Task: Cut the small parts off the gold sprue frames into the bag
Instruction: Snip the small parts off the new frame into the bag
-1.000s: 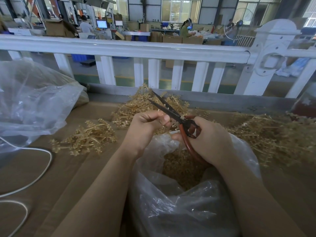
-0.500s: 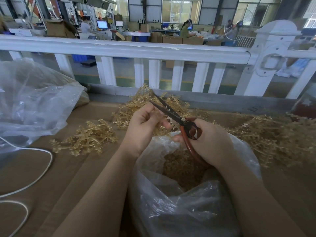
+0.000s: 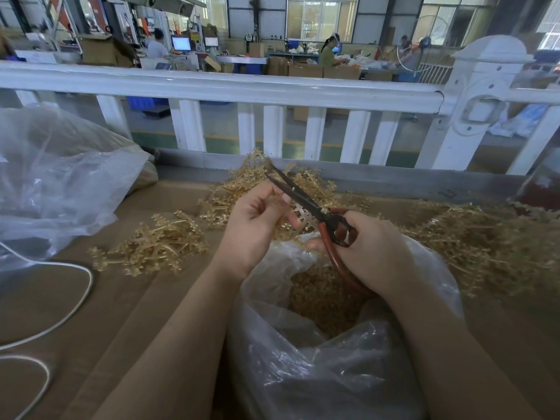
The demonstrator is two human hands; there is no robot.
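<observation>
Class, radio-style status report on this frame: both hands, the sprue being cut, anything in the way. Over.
Left hand pinches sprue frame over the bag. Right hand grips scissors, blades slightly parted at the frame. Nothing blocking the bag mouth. Over.

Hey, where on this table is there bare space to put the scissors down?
Bare brown tabletop lies between the white cable, the small sprue pile and the left forearm. Past the open bag it is crowded: sprue frames heap to the right and more lie by the railing.
</observation>
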